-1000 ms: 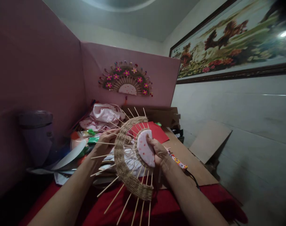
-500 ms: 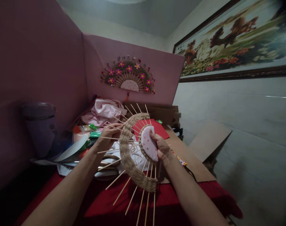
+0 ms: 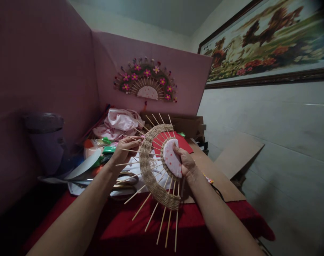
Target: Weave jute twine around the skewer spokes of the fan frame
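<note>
A half-round woven fan [image 3: 148, 163] of thin wooden sticks and a braided straw-coloured cord band is held up before me, its sticks fanning to the left and down. My right hand [image 3: 185, 160] grips its white half-disc [image 3: 171, 156] with red dots, thumb on the front face. At the band's upper left outer edge, my left hand [image 3: 127, 147] has its fingers pinched together among the stick ends. A tiny pink spot shows at those fingertips, too small to name. Behind the fan lies a red sheet [image 3: 185, 143].
A finished fan with pink flowers [image 3: 148, 92] hangs on the pink panel. Crumpled pink cloth [image 3: 121, 121], colourful packets [image 3: 108, 149] and scissors [image 3: 126, 179] lie behind my left arm. Cardboard [image 3: 218, 177] covers part of the red tablecloth [image 3: 116, 231]. A purple container [image 3: 46, 142] stands left.
The fan and both hands appear slightly farther right and higher in view. The camera's view has shifted a little. Both hands keep nearly the same places on the fan.
</note>
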Demonstrator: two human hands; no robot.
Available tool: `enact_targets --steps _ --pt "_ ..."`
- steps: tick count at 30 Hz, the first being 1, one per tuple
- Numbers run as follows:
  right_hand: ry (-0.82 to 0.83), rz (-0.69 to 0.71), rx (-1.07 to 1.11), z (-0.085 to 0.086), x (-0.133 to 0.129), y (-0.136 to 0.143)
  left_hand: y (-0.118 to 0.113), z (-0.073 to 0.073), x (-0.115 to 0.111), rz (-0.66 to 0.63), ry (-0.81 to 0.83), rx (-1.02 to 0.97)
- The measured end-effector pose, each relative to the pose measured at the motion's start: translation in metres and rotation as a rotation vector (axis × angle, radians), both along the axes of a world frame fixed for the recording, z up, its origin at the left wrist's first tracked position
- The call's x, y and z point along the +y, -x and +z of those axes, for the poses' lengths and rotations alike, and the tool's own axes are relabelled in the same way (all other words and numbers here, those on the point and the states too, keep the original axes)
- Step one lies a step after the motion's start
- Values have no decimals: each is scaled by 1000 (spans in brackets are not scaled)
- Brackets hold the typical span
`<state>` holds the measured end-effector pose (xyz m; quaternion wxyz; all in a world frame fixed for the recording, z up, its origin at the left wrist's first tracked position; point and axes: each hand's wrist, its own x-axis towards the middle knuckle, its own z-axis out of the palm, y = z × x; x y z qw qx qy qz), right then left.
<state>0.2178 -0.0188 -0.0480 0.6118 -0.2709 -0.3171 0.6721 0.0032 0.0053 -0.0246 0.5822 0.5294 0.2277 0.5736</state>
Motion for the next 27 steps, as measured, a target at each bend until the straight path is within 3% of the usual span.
enact_targets --steps 11,18,27 --pt "86 -65 -4 -2 7 -5 7 7 -4 -66 114 -11" --pt "154 -95 -51 -2 9 -13 10 9 -1 265 -39 228" --pt "191 -197 -75 8 6 -15 22 3 11 697 -570 599"
